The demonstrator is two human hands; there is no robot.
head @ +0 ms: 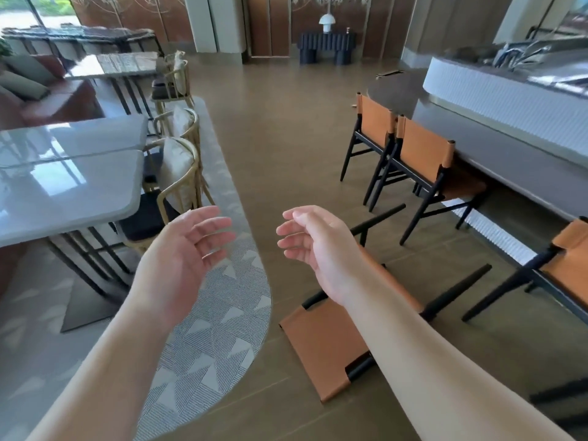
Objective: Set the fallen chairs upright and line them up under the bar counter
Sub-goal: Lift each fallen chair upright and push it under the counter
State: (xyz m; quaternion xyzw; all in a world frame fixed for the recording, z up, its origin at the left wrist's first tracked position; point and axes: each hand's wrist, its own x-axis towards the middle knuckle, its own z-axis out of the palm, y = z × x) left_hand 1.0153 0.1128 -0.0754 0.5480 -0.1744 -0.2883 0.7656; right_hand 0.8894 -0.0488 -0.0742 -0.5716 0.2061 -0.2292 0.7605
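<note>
A fallen chair (321, 342) with tan leather and a black frame lies on its back on the floor, legs pointing toward the bar counter (496, 116). Two like chairs (423, 151) stand upright against the counter, and a third (566, 265) stands at the right edge. My left hand (187, 246) and my right hand (315, 240) float in front of me, palms facing each other, fingers relaxed and holding nothing. My right forearm covers part of the fallen chair's seat.
A glossy grey dining table (63, 186) with gold-framed chairs (178, 179) stands at the left on a patterned rug (222, 316). A dark console (327, 47) stands against the far wall. Brown floor runs between rug and counter.
</note>
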